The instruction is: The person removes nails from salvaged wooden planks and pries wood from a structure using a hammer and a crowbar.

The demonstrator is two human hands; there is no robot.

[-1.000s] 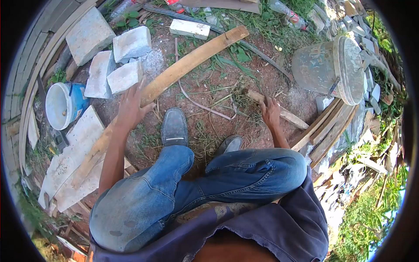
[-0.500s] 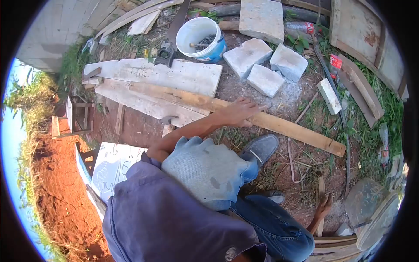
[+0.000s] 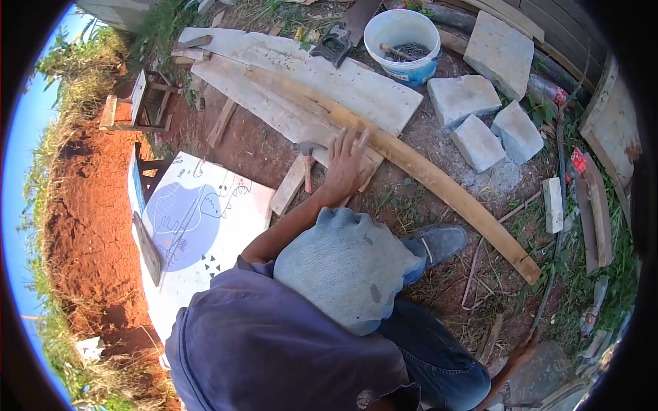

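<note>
My left hand (image 3: 347,164) is open, fingers spread, with its fingertips over the near edge of a long narrow wooden plank (image 3: 439,181). The plank's left part lies across wide pale boards (image 3: 274,65); its right end reaches over the ground. Just left of this hand, a claw hammer (image 3: 308,171) with a reddish handle rests by a short wood block (image 3: 291,186). My right hand (image 3: 524,351) is low at the right, past my knee, near the ground and some wood scraps. It is small and dim there, so I cannot make out its fingers or anything in them.
A white bucket (image 3: 411,72) holding nails stands beyond the boards, with a handsaw (image 3: 337,42) beside it. Several pale stone blocks (image 3: 466,97) sit to its right. A printed white panel (image 3: 240,198) is at left. Plastic bottles and wood offcuts (image 3: 598,219) lie at right.
My view has turned, shifting the scene. My left hand has let go of the plank's middle and moved left along it, fingers spreading. My right hand has shifted lower in view.
</note>
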